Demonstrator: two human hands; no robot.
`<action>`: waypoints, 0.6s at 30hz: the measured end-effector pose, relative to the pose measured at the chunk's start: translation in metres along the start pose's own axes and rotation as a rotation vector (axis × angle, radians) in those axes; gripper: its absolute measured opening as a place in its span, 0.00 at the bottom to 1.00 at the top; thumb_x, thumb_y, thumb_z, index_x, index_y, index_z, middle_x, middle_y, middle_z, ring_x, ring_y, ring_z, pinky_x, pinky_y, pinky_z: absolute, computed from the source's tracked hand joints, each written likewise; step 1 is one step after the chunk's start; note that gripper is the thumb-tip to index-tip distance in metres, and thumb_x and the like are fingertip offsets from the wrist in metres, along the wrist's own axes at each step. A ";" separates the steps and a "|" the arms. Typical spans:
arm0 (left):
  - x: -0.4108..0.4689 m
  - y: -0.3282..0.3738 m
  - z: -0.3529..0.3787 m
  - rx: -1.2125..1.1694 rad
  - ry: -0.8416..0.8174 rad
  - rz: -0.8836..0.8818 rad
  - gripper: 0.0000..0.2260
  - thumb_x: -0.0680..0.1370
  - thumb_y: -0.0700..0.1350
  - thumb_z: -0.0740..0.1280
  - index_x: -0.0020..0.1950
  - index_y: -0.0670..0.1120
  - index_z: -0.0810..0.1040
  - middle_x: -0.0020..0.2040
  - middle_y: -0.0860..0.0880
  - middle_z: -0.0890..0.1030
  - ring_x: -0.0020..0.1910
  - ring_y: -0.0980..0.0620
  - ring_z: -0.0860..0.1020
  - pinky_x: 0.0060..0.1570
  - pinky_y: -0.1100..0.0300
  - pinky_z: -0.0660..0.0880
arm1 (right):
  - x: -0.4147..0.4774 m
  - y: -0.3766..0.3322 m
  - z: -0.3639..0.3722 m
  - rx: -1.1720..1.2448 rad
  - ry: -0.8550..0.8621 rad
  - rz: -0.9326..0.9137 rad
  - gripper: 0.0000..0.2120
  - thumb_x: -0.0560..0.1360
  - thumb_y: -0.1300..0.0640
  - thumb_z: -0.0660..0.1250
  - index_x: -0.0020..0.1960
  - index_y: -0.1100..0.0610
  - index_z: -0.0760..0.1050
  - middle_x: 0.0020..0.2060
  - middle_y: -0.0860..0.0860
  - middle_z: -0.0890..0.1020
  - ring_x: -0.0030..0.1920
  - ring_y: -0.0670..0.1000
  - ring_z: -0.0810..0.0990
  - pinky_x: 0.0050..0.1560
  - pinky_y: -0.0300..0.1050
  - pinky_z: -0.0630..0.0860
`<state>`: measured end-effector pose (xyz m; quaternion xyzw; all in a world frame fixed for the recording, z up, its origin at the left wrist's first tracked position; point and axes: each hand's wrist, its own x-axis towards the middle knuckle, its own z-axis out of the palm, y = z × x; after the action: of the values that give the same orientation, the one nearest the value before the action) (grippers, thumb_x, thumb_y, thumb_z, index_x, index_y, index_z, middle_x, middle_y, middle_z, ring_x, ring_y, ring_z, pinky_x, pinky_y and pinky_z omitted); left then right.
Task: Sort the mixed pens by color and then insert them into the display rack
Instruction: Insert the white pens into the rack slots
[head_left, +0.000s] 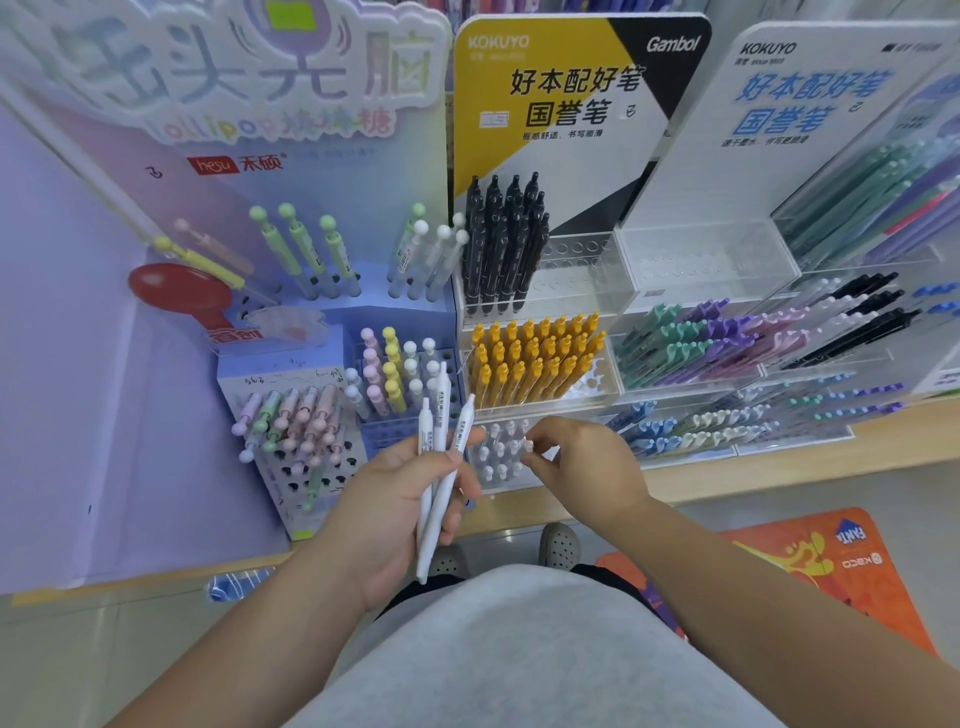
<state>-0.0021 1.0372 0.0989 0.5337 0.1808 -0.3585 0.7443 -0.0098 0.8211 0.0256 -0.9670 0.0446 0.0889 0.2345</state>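
My left hand (397, 501) is shut on a bunch of three white pens (439, 457) that stand upright, tips down. My right hand (582, 462) pinches the top of one white pen (528, 446) standing in the lowest tier of the clear display rack (519, 483). That tier holds several white pens (498, 452). The tier above carries yellow pens (535, 358), and the top tier holds black pens (504, 249) beside empty holes (576, 260).
Left of the rack stands a purple cardboard display with pastel ball-top pens (395, 369) and a tester box (291, 426). To the right are clear trays of green, purple, black and blue pens (727, 338). An orange mat (810, 566) lies on the floor.
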 end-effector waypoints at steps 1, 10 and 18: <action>-0.001 0.001 0.001 0.017 -0.002 0.005 0.11 0.81 0.39 0.63 0.61 0.42 0.81 0.38 0.40 0.79 0.28 0.50 0.70 0.28 0.59 0.68 | 0.000 -0.001 -0.003 0.016 -0.009 0.027 0.12 0.75 0.48 0.71 0.56 0.49 0.80 0.45 0.43 0.85 0.42 0.46 0.82 0.44 0.43 0.79; 0.003 0.010 0.015 0.172 -0.041 0.071 0.06 0.76 0.34 0.69 0.52 0.39 0.77 0.35 0.43 0.81 0.28 0.51 0.72 0.28 0.61 0.71 | -0.015 -0.048 -0.078 0.975 -0.098 0.246 0.07 0.75 0.54 0.73 0.44 0.58 0.83 0.37 0.55 0.85 0.34 0.51 0.80 0.34 0.43 0.75; 0.014 0.012 0.034 0.121 -0.087 -0.009 0.06 0.80 0.39 0.65 0.54 0.40 0.79 0.36 0.41 0.80 0.30 0.50 0.71 0.31 0.59 0.68 | -0.023 -0.052 -0.083 1.036 -0.052 0.282 0.07 0.75 0.58 0.73 0.42 0.61 0.82 0.35 0.54 0.84 0.33 0.50 0.79 0.33 0.43 0.73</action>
<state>0.0118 1.0033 0.1103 0.5606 0.1286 -0.3951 0.7163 -0.0129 0.8299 0.1260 -0.7068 0.2064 0.1099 0.6677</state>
